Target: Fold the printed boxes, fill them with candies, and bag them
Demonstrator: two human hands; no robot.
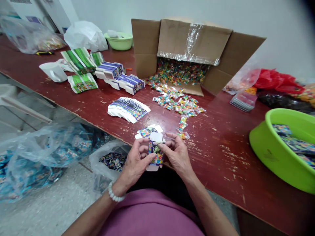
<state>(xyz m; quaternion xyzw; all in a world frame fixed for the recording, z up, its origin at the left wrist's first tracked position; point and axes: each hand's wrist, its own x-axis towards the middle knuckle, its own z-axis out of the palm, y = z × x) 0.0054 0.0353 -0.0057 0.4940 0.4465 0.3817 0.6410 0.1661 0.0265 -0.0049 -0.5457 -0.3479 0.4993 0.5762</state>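
My left hand (135, 161) and my right hand (177, 154) both grip a small printed carton (155, 151) at the table's near edge, its white end flaps standing open. The right fingers pinch its top right side. Another flat carton (147, 131) lies on the red table (221, 150) just beyond it. A few wrapped candies (183, 126) lie beside my right hand. A fanned stack of flat cartons (128, 109) sits farther left.
An open cardboard box (187, 52) spills wrapped candies (178, 101) over the table. A green basin (283, 154) with filled cartons stands at right. Folded blue cartons (120, 77) and green ones (81, 64) lie at back left. Plastic bags (36, 154) sit on the floor.
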